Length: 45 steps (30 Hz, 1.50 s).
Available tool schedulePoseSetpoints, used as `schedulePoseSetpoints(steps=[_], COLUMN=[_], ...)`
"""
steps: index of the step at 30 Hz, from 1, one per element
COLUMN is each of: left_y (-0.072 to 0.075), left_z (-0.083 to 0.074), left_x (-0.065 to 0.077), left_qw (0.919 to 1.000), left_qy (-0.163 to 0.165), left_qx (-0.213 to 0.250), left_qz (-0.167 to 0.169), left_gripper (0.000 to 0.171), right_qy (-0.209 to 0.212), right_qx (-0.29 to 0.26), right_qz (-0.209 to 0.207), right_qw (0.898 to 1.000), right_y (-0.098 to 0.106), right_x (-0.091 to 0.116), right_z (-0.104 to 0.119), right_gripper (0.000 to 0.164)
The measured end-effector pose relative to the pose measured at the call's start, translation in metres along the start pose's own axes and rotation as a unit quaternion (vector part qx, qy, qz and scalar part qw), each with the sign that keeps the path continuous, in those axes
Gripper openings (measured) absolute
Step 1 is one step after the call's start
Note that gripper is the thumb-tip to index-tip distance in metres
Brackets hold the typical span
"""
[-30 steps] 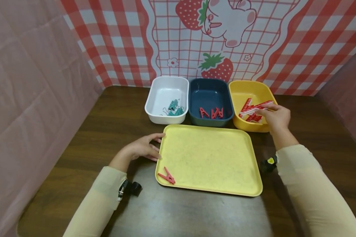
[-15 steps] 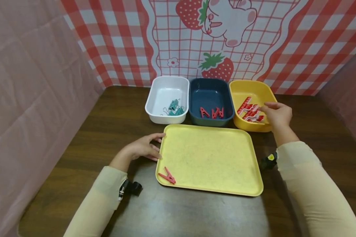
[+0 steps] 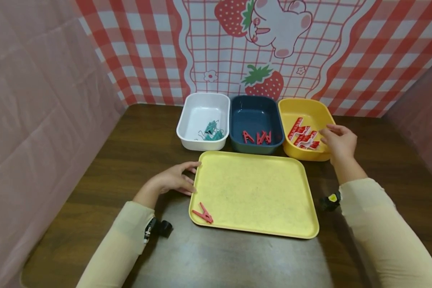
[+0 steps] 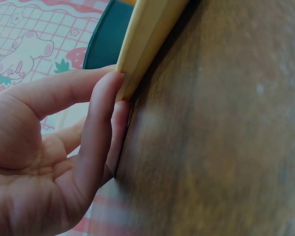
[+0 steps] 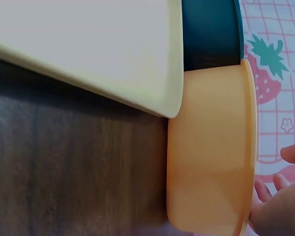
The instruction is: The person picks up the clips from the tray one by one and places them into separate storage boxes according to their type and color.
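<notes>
In the head view my left hand [image 3: 174, 179] has its fingertips on the left edge of a yellow tray [image 3: 255, 194]. Thumb and fingers are spread along that rim, as the left wrist view also shows. A red clothespin [image 3: 203, 214] lies in the tray's near left corner. My right hand [image 3: 340, 142] hovers at the right side of the yellow bin [image 3: 324, 112], fingers loosely bent, nothing between them. Inside that bin lie several red-and-white printed strips [image 3: 304, 136]. The right wrist view catches only part of this hand [image 5: 282, 201], beside the bin's rim.
Beside the yellow bin stands a dark blue bin [image 3: 255, 106] with several red clothespins [image 3: 261, 137]. Left of it, a white bin [image 3: 203, 102] holds green binder clips [image 3: 213, 132]. All three bins line the tray's far side, before a checkered backdrop [image 3: 144, 52].
My right hand has let go of a red-and-white strip, which now lies with the others in the yellow bin. That hand has shifted slightly right. My left hand stays put.
</notes>
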<state>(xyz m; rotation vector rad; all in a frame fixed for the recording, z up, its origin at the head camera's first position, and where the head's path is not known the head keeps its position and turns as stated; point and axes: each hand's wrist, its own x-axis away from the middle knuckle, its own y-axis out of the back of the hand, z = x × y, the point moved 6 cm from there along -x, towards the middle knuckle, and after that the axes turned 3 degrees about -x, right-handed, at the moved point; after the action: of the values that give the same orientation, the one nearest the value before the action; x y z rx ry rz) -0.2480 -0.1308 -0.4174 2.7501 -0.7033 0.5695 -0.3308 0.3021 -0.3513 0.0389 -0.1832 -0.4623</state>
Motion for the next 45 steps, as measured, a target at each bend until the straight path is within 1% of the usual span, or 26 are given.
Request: schedulePoseSetpoints(steps=[6, 15, 23, 28, 30, 38, 43, 45], left_y=[-0.001, 0.000, 0.001, 0.001, 0.001, 0.001, 0.001, 0.002], left_z=[0.001, 0.001, 0.003, 0.002, 0.003, 0.004, 0.005, 0.005], left_x=[0.000, -0.001, -0.001, -0.001, -0.002, -0.003, -0.003, -0.003], left_qw=[1.0000, 1.0000, 1.0000, 1.0000, 1.0000, 1.0000, 1.0000, 1.0000], left_qy=[0.002, -0.001, -0.003, 0.001, 0.004, -0.003, -0.002, 0.000], left_qx=[0.003, 0.005, -0.001, -0.003, -0.003, 0.001, -0.001, 0.000], left_qz=[0.000, 0.001, -0.001, -0.002, -0.004, 0.001, 0.003, 0.001], left_gripper=[0.085, 0.085, 0.085, 0.085, 0.085, 0.085, 0.085, 0.085], right_qy=[0.009, 0.020, 0.033, 0.043, 0.044, 0.053, 0.057, 0.062], right_qx=[-0.045, -0.086, -0.118, -0.165, -0.175, -0.197, -0.202, -0.209], right_qz=[0.008, 0.003, 0.003, 0.019, 0.029, 0.055, 0.068, 0.074], right_qw=[0.999, 0.996, 0.992, 0.985, 0.983, 0.977, 0.975, 0.973], right_y=[-0.001, 0.001, 0.002, -0.001, -0.003, -0.011, -0.014, -0.014], right_x=[0.007, 0.017, 0.027, 0.034, 0.037, 0.051, 0.061, 0.065], right_z=[-0.002, -0.006, -0.007, -0.008, -0.009, -0.011, -0.015, -0.016], right_gripper=[0.020, 0.023, 0.019, 0.016, 0.015, 0.016, 0.016, 0.016])
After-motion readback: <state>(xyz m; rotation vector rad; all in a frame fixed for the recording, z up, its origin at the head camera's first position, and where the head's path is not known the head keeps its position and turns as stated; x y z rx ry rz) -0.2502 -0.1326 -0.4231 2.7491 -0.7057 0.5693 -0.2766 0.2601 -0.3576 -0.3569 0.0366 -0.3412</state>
